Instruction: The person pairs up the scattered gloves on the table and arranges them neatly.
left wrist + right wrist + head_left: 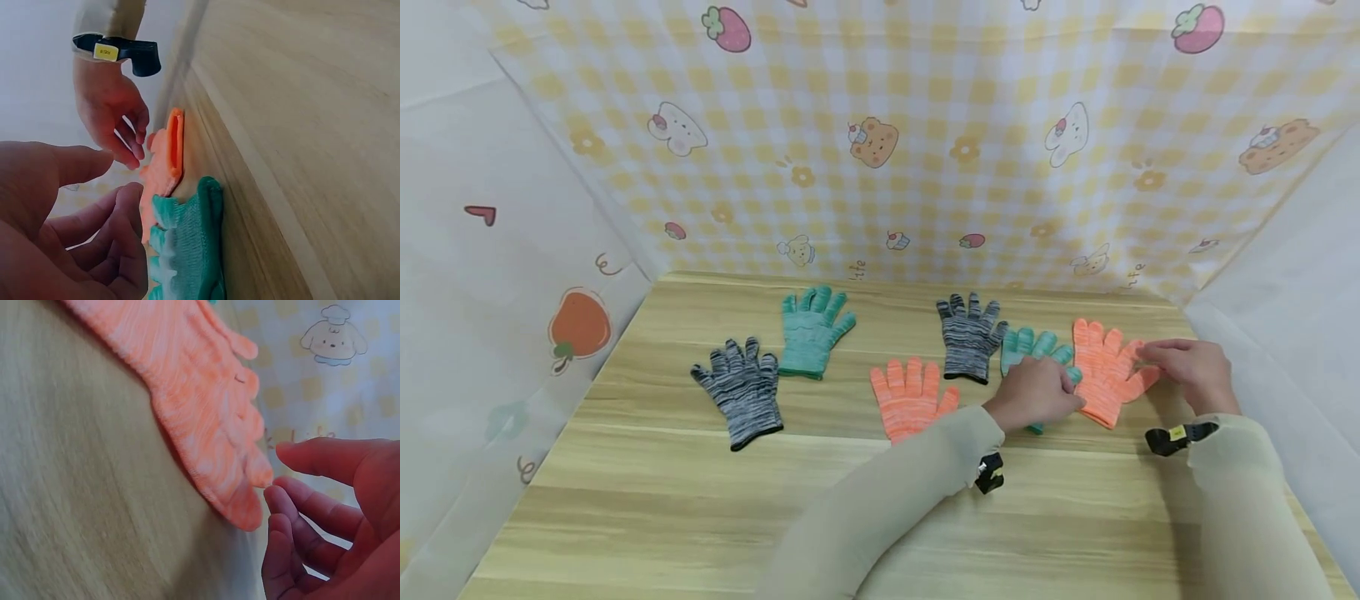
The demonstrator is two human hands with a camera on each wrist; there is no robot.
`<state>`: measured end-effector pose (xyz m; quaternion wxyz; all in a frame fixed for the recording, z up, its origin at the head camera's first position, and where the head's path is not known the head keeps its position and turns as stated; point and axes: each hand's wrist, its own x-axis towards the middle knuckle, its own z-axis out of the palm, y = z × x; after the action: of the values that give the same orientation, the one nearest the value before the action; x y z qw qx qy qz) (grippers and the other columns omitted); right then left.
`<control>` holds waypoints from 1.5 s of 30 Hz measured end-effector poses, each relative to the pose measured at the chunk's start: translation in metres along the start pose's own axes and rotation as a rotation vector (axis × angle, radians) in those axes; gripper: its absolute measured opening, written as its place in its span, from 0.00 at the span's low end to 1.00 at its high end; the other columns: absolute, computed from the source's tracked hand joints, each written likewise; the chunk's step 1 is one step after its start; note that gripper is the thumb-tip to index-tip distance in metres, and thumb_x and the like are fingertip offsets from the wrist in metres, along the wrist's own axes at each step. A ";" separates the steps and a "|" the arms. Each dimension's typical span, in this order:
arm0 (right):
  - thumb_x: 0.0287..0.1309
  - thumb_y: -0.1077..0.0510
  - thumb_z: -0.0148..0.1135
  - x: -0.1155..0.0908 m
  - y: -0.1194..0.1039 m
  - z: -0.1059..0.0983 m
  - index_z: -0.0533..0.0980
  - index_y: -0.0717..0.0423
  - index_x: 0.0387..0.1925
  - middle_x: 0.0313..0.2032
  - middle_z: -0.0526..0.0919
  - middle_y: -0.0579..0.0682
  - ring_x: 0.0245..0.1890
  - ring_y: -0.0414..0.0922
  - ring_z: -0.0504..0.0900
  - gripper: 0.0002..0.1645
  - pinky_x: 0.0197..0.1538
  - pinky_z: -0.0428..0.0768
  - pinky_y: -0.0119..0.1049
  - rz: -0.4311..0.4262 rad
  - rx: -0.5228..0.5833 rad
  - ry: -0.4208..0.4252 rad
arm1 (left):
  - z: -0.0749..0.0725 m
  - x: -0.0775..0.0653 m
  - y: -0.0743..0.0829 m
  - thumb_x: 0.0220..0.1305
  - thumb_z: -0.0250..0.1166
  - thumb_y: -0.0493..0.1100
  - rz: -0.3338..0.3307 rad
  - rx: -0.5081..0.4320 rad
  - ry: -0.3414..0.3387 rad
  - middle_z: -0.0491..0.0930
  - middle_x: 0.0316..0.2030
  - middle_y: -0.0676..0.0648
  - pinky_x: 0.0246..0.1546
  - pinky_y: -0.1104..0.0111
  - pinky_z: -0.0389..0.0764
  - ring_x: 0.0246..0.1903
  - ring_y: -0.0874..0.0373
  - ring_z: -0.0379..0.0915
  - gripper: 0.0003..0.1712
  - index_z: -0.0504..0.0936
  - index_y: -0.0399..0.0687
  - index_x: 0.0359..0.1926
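In the head view, an orange knit glove (1101, 375) lies on the table at the right, fingers toward the back. My right hand (1198, 371) is beside its fingers; the right wrist view shows the thumb and fingertips (284, 494) apart, nothing between them, close to the orange glove (194, 419). Partly hidden behind my left hand (1037, 392) is a green glove (1030, 343). From the left wrist, that hand's fingers (128, 219) look loosely bent with a gap to the thumb, holding nothing, near the green glove (190, 244).
To the left lie a second orange glove (910, 400), partly covered by my left sleeve, a grey-black glove (970, 337), another green glove (812, 333) and another grey-black glove (745, 396). A checked cloth (925, 192) hangs behind the wooden table (662, 500).
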<state>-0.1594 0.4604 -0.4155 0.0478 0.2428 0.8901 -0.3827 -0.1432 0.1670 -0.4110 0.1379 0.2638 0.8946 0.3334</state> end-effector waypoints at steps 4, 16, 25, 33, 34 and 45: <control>0.73 0.41 0.69 0.007 0.002 0.004 0.78 0.71 0.68 0.61 0.82 0.64 0.45 0.46 0.80 0.40 0.47 0.76 0.41 0.038 -0.016 0.012 | 0.005 0.004 0.000 0.78 0.70 0.52 -0.012 0.039 -0.003 0.49 0.09 0.57 0.15 0.74 0.48 0.10 0.65 0.40 0.39 0.61 0.56 0.11; 0.72 0.40 0.70 0.021 0.009 0.012 0.75 0.72 0.71 0.53 0.85 0.60 0.60 0.63 0.75 0.44 0.53 0.79 0.49 0.025 -0.017 0.022 | 0.021 0.016 0.005 0.80 0.68 0.55 -0.067 0.168 -0.018 0.48 0.08 0.56 0.09 0.72 0.58 0.06 0.64 0.45 0.40 0.61 0.54 0.10; 0.75 0.43 0.68 0.021 0.005 0.017 0.73 0.74 0.71 0.71 0.71 0.74 0.71 0.71 0.66 0.42 0.69 0.71 0.65 0.049 0.004 0.026 | 0.029 0.026 0.006 0.81 0.66 0.56 -0.115 0.254 -0.002 0.53 0.09 0.55 0.10 0.72 0.63 0.07 0.64 0.50 0.37 0.64 0.54 0.13; 0.76 0.43 0.66 0.022 0.008 0.019 0.74 0.73 0.71 0.72 0.70 0.74 0.73 0.72 0.65 0.41 0.69 0.71 0.65 0.061 -0.010 0.035 | 0.033 0.031 0.007 0.81 0.67 0.55 -0.062 0.308 -0.018 0.64 0.12 0.56 0.15 0.72 0.70 0.11 0.65 0.62 0.29 0.73 0.56 0.19; 0.76 0.42 0.65 0.022 0.008 0.019 0.74 0.73 0.72 0.73 0.69 0.75 0.73 0.72 0.64 0.41 0.70 0.71 0.66 0.064 -0.007 0.033 | 0.034 0.031 0.008 0.81 0.67 0.54 -0.062 0.317 -0.015 0.66 0.13 0.56 0.16 0.72 0.71 0.12 0.65 0.64 0.27 0.75 0.56 0.21; 0.76 0.44 0.64 0.020 0.006 0.020 0.73 0.75 0.72 0.74 0.68 0.75 0.76 0.73 0.60 0.41 0.74 0.67 0.67 0.078 0.007 0.021 | 0.044 0.033 0.011 0.80 0.64 0.42 -0.036 0.338 0.024 0.69 0.16 0.56 0.15 0.70 0.72 0.15 0.63 0.64 0.26 0.72 0.55 0.19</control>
<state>-0.1758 0.4576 -0.4385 0.0527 0.2816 0.8791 -0.3808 -0.1475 0.2160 -0.4383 0.0866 0.2630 0.9441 0.1787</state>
